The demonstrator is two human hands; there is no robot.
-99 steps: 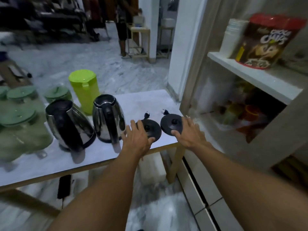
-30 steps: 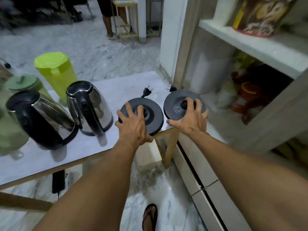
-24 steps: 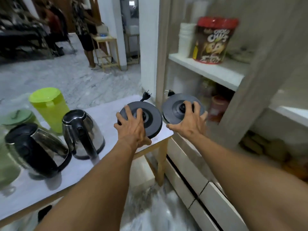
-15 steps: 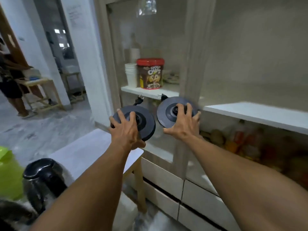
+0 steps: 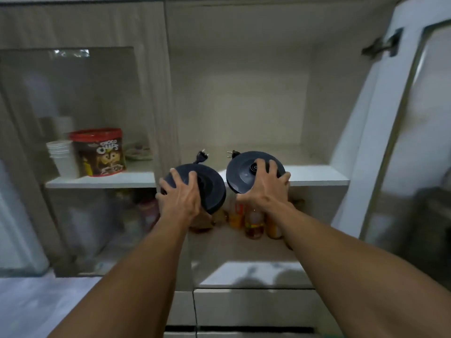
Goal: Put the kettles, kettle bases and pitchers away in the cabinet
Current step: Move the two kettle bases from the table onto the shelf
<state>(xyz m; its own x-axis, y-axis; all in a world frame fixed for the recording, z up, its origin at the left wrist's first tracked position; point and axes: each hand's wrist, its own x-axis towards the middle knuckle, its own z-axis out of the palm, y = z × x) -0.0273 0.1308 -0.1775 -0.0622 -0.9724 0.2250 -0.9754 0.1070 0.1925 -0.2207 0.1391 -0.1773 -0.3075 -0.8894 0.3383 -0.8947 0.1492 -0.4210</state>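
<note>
Left hand [image 5: 180, 198]: left kettle base [image 5: 210, 189] being gripped by rim.
Right hand [image 5: 266, 189]: right kettle base [image 5: 240, 172] being gripped likewise.
Handling: judged light, stiff plastic; plugs dangling.

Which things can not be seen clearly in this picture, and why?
- Left kettle base: near half covered by the left hand; head view.
- Right kettle base: part covered by the right hand; whether it touches the shelf is unclear.
- Bottles below: blurred, labels unreadable.
- Kettles and pitchers: out of frame.
</note>
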